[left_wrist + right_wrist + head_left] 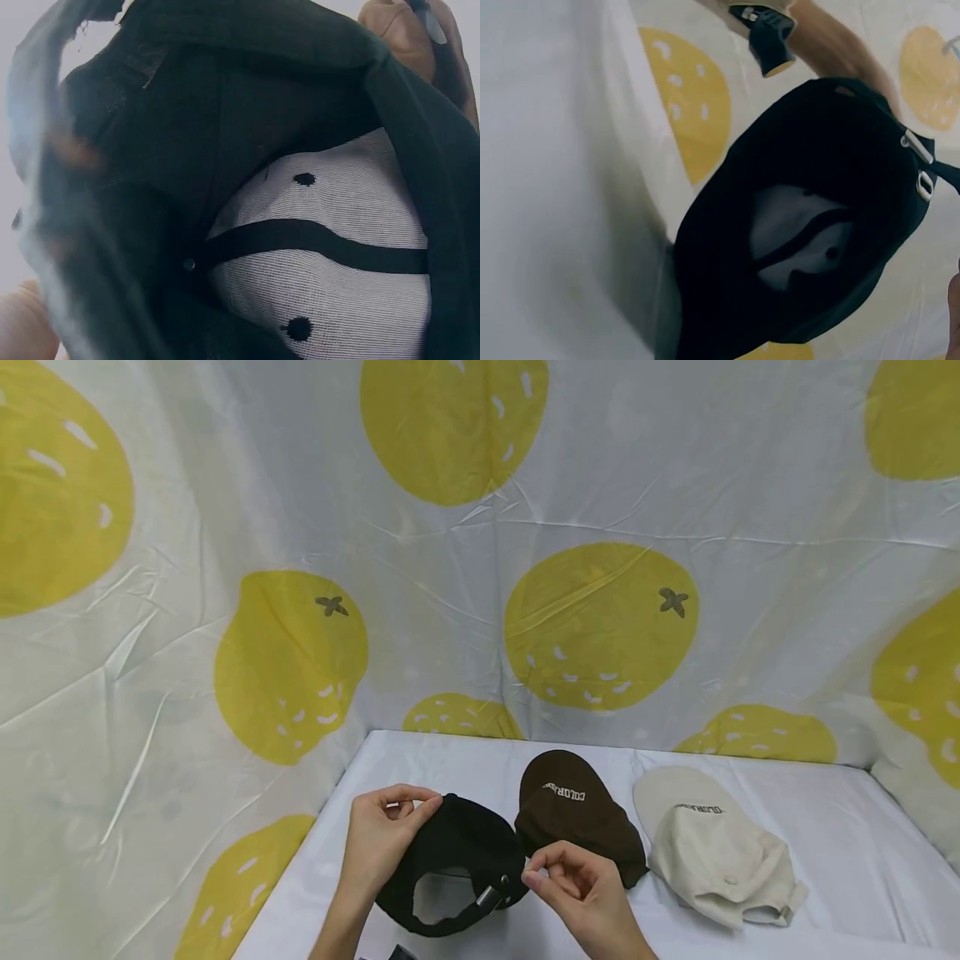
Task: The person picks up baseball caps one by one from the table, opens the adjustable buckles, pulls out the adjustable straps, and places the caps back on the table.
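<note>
A black baseball cap (480,835) is held with its back opening and strap (450,927) towards me. My left hand (382,835) pinches its upper left edge between thumb and fingers. At the cap's right side, my right hand (577,885) has thumb and forefinger together beside the metal clasp (487,899). The strap end (949,174) runs out past the clasp towards that hand in the right wrist view. Inside the cap, a pale lining (337,202) crossed by a black tape shows in the left wrist view.
A brown cap (573,814) with pale lettering lies just behind the black one. Further right lies a cream cap (727,852), bill pointing away. Both rest on a white-covered table (840,843). Behind and to the left hangs a white curtain (450,635) with yellow fruit prints.
</note>
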Action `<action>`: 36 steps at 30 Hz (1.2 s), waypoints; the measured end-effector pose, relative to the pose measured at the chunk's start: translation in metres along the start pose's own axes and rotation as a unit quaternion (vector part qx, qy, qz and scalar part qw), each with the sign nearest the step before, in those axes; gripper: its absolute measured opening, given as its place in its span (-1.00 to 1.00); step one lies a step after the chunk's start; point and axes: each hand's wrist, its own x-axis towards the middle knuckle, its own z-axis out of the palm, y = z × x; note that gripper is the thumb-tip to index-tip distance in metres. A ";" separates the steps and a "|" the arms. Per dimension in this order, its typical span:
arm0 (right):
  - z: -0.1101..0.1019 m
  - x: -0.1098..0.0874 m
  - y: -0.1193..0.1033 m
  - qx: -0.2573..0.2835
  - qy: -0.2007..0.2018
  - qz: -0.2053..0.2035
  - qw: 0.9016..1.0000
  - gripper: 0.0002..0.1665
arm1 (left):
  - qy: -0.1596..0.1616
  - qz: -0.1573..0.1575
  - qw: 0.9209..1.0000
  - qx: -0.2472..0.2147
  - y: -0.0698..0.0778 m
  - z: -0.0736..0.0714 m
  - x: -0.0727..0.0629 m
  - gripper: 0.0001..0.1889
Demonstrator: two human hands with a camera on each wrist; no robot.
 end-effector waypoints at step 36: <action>0.011 0.022 -0.032 0.056 0.025 -0.077 0.995 -0.92 | -0.061 0.203 0.972 -0.104 0.011 -0.005 -0.021 -0.83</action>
